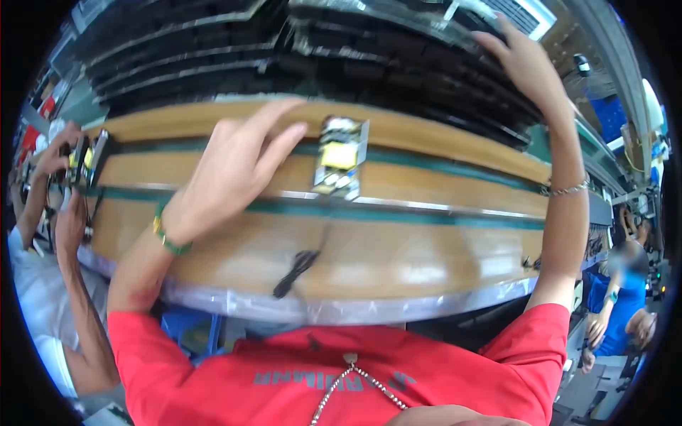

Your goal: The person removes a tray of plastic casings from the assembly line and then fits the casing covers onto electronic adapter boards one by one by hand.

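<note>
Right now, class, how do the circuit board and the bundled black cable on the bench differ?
The circuit board is a broad, multicoloured rectangle with a yellow block; the bundled black cable is slim and plain black. The circuit board lies farther from the red shirt; the bundled black cable lies nearer. Both are on the bench, held by neither the left hand nor the right hand.

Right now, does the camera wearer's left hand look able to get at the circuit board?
Probably yes: the left hand looks empty, its thumb and fingers apart, close beside the circuit board, with nothing visible between them.
</note>
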The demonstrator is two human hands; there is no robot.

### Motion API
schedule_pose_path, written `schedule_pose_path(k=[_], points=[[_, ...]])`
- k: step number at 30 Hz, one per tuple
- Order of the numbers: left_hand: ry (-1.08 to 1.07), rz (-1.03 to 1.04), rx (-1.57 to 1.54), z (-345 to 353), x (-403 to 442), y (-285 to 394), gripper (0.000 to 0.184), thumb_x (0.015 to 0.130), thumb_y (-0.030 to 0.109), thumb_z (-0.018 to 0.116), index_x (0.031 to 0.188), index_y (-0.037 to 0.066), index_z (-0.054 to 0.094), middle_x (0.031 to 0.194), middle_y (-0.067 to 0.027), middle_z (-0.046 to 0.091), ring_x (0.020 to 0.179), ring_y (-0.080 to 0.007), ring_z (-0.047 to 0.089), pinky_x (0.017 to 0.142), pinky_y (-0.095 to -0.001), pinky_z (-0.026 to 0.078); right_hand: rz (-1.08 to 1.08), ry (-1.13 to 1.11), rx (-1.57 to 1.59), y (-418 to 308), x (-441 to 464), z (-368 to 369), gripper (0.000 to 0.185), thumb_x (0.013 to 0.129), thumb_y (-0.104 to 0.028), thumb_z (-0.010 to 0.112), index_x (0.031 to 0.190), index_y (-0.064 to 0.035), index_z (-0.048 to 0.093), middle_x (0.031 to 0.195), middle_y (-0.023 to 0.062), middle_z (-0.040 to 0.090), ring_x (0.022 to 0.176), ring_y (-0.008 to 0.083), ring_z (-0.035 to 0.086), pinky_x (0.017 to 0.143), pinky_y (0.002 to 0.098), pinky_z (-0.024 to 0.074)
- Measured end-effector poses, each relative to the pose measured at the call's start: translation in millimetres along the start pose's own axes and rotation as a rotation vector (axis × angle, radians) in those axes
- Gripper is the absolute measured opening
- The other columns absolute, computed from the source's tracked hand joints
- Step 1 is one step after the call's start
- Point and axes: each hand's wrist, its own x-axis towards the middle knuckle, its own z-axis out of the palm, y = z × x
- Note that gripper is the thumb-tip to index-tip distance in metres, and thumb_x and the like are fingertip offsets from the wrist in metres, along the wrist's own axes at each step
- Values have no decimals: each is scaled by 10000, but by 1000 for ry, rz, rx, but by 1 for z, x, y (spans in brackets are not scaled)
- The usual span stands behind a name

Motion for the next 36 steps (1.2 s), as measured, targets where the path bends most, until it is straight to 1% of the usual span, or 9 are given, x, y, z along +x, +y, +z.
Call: schedule_pose_path(k=[6, 12, 13, 19, 24, 27, 32, 33, 36], points=[[110, 43, -152, 17, -3, -21, 244, 1025, 104, 559, 1223, 5, 661, 713, -22, 603, 701, -84, 570, 687, -242, 470, 24, 222, 315, -3, -91, -29, 593, 942, -327, 743, 1447, -76, 558, 1239, 144, 688, 1131, 215, 668, 943, 330, 532], [71, 41, -141, 18, -4, -24, 237, 1027, 98, 551, 1213, 0, 660, 739, -24, 602, 714, -83, 560, 702, -247, 469, -211, 312, 114, -42, -167, -46, 749, 819, -289, 847, 1464, -90, 524, 1219, 142, 703, 991, 316, 688, 901, 392, 563], [114, 73, -150, 21, -3, -28, 219, 1011, 101, 576, 1189, 12, 670, 718, -42, 622, 674, -101, 582, 650, -252, 467, -306, 319, 158, -42, -171, -43, 867, 680, -100, 917, 1460, -117, 538, 1226, 86, 709, 944, 232, 692, 837, 337, 577], [163, 103, -144, 23, -5, -28, 180, 993, 91, 603, 1140, 23, 682, 698, -59, 628, 638, -121, 602, 612, -265, 481, -230, 241, 871, -45, -196, -19, 779, 733, 107, 823, 1433, 50, 487, 1389, 203, 598, 1211, 227, 621, 1069, 363, 501], [165, 141, -159, 23, -1, -29, 172, 983, 94, 615, 1121, 22, 687, 719, -68, 641, 652, -141, 623, 622, -278, 497, -193, 207, 1059, -44, -196, -21, 730, 732, 134, 799, 1402, 85, 514, 1374, 212, 608, 1219, 230, 617, 1082, 374, 489], [204, 189, -58, 25, 6, -26, 195, 1002, 144, 608, 1120, 18, 699, 805, -81, 692, 708, -143, 653, 657, -296, 523, -23, 149, 588, -47, -188, -42, 425, 919, -52, 609, 1336, 30, 629, 1333, 161, 649, 1217, 238, 615, 1082, 360, 451], [92, 295, 38, 38, 33, -32, 257, 907, 259, 571, 917, 38, 702, 798, -203, 710, 726, -367, 710, 655, -444, 578, -279, 36, 608, -89, -163, 20, 546, 855, -120, 672, 1369, 41, 585, 1379, 167, 603, 1262, 243, 576, 1109, 368, 417], [-71, 52, 74, 20, 28, -12, 312, 873, 254, 520, 918, 21, 722, 818, -218, 714, 766, -396, 703, 702, -479, 580, -320, -5, 645, -104, -161, 38, 572, 842, -133, 685, 1376, 43, 576, 1388, 168, 594, 1271, 244, 568, 1115, 370, 410], [-52, 128, 5, 41, 55, -37, 358, 844, 292, 478, 925, 66, 744, 910, -205, 722, 893, -403, 665, 807, -528, 520, -425, -141, 746, -146, -158, 72, 656, 803, -174, 723, 1395, 50, 549, 1416, 171, 567, 1299, 248, 544, 1131, 375, 389]])
